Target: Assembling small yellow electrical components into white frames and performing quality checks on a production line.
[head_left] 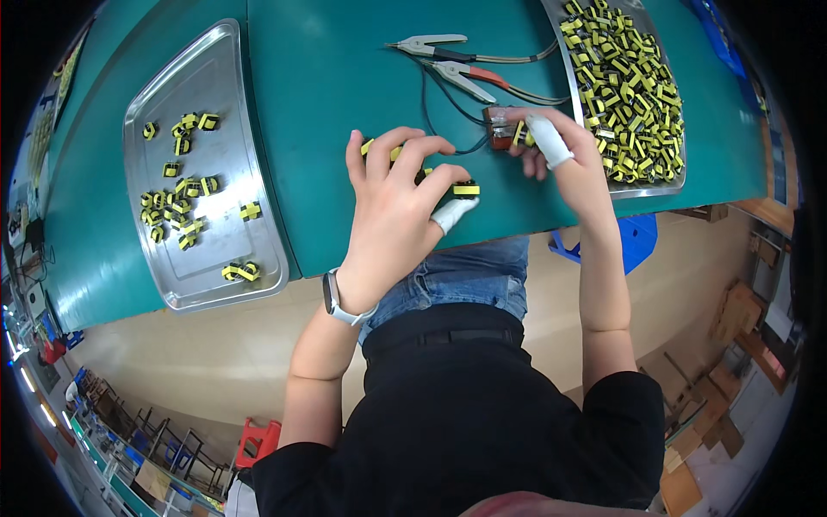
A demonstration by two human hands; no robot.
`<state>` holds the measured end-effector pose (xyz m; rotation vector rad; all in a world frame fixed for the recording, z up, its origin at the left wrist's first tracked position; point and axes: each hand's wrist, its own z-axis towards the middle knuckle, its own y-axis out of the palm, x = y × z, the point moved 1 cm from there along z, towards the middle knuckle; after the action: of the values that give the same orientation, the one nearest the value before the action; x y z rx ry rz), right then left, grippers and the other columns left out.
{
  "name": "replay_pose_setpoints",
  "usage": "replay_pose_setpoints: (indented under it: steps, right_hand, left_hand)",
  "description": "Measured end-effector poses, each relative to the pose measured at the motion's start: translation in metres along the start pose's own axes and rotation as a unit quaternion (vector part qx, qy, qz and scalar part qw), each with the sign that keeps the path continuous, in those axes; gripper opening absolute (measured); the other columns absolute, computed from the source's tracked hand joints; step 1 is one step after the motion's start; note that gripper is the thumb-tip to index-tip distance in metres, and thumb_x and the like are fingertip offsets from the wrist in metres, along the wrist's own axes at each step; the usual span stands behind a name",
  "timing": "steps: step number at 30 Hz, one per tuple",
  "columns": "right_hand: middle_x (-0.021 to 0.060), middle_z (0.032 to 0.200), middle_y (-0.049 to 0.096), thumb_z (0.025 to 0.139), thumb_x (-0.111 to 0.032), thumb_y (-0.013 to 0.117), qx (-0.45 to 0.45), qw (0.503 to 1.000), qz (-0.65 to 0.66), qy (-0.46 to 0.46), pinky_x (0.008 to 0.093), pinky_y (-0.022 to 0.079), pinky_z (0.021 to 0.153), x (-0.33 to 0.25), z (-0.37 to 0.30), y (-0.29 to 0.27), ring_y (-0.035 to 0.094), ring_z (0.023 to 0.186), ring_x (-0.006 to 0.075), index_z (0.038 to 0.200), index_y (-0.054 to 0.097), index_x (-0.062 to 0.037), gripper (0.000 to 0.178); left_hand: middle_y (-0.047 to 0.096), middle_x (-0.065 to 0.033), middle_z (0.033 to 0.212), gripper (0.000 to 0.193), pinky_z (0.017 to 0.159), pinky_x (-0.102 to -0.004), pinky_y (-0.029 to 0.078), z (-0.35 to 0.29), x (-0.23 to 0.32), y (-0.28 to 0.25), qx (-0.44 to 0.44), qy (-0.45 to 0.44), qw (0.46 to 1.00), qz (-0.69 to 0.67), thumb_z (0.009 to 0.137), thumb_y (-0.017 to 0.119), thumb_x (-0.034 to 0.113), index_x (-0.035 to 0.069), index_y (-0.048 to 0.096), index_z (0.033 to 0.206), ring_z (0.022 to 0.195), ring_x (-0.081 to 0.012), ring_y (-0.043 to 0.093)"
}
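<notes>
My left hand (392, 202) curves over several small yellow-and-black transformers on the green tabletop. One transformer (466, 190) sits between its thumb and index finger; others show partly behind the fingers. My right hand (573, 155) pinches another transformer (519, 133) against a small brown block (499, 129) with wires leading into it. White finger covers wrap both thumbs. A metal tray (211, 254) at the left bears several loose transformers (179, 202). At the right, a second metal tray (564, 73) is heaped with many transformers (624, 95).
Two clip leads, one with a black sleeve (435, 43) and one with a red sleeve (465, 79), lie at the far middle of the table. Their cables run toward the right tray. Below the table edge stand a blue stool (633, 244) and a red stool (257, 441).
</notes>
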<state>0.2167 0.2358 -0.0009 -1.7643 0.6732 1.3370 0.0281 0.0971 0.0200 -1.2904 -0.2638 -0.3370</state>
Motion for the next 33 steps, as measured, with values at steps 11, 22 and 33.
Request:
replay_pose_setpoints:
  steps: [11, 22, 33]
  right_hand:
    - [0.0096, 0.110, 0.070, 0.088, -0.009, 0.076, -0.142, 0.960, 0.238, -0.026, 0.0295, 0.051, 0.090, -0.001, -0.020, 0.027, 0.065, 0.103, 0.0164, 0.112, 0.063, -0.0029, 0.028]
    - [0.0079, 0.108, 0.072, 0.078, 0.007, 0.078, 0.032, 0.975, -0.129, -0.180, 0.0267, 0.049, 0.071, 0.011, 0.009, -0.009, 0.055, 0.075, 0.0135, 0.105, 0.072, -0.0007, 0.028]
    - [0.0089, 0.107, 0.074, 0.078, 0.008, 0.076, 0.036, 0.969, -0.164, -0.183, 0.0282, 0.050, 0.073, 0.002, 0.011, -0.008, 0.065, 0.086, 0.0167, 0.103, 0.073, -0.0013, 0.027]
  left_hand:
    - [0.061, -0.0004, 0.129, 0.039, 0.109, -0.0575, 0.031, -0.002, 0.006, 0.003, 0.112, -0.051, 0.976, -0.178, 0.071, 0.088, 0.025, 0.019, 0.071, 0.106, 0.126, -0.0301, 0.049]
    - [0.057, -0.0056, 0.140, 0.036, 0.113, -0.0548, 0.033, -0.011, -0.015, -0.008, -0.005, -0.036, 0.999, 0.032, 0.075, 0.085, 0.017, 0.016, 0.070, 0.108, 0.135, -0.0347, 0.045]
    - [0.066, -0.0038, 0.119, 0.035, 0.106, -0.0511, 0.038, -0.004, -0.007, -0.006, 0.056, -0.032, 0.996, -0.055, 0.074, 0.086, 0.012, 0.013, 0.071, 0.105, 0.118, -0.0309, 0.054]
